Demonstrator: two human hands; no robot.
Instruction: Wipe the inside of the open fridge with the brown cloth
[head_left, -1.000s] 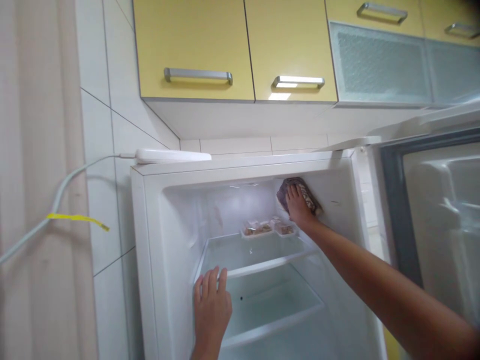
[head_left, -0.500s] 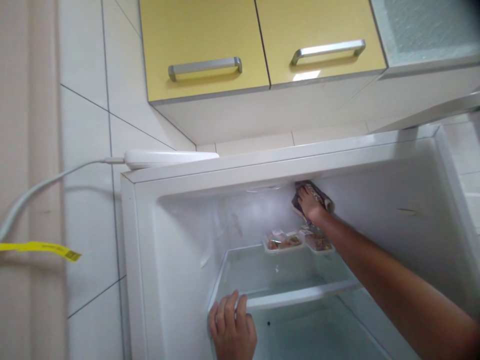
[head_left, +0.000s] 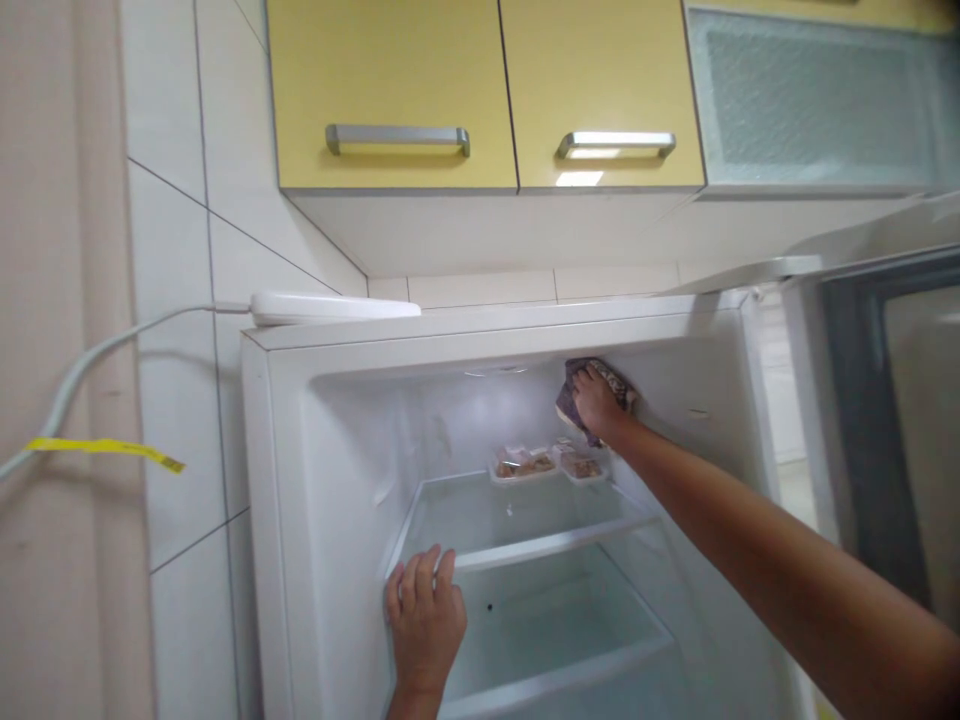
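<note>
Right hand (head_left: 598,405) grasped a patterned cloth (head_left: 567,404) right of centre, food trays (head_left: 525,464) sat just below, left hand (head_left: 426,625) met the shelf (head_left: 469,515) lower left of centre, grip unclear, yellow cabinets (head_left: 397,75) spanned the top.

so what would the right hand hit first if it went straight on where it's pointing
Past the cloth under the right hand, probably the fridge's back wall; depth is unclear, so the cloth may well be touching it.

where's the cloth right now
In the head view, the cloth is under the right hand, high in the back right corner of the fridge, above the food trays.
</note>
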